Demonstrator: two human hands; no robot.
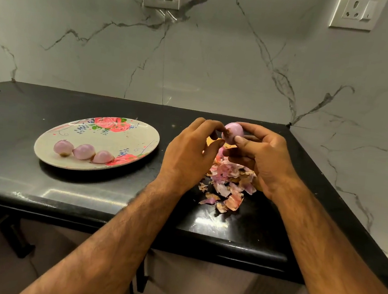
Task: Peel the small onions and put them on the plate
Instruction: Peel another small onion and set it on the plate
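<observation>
— onion [232, 132] first: where is it?

— pinched between both sets of fingertips, above the counter [22, 115]. the right hand [263, 159] clamps it, thumb pressed on the near side, fingers curled over the far side. the left hand [187, 153] has thumb and forefinger closed on the brownish root end, other fingers loosely bent.

— how to finish it well?

— i'd nip only the dry tip, pull the skin toward the right thumb in one strip, and turn the bulb between pads, not squeeze it (it looks slick).

— textures?

— glossy, pale pink, rounded and taut. below the fingers lies a heap of peels [229, 182], papery, curled, pink to tan. left of the left fingers, well apart, sits a floral plate [141, 131], matte and oval, with three peeled onions [83, 151] in a touching row, teardrop-shaped.
</observation>
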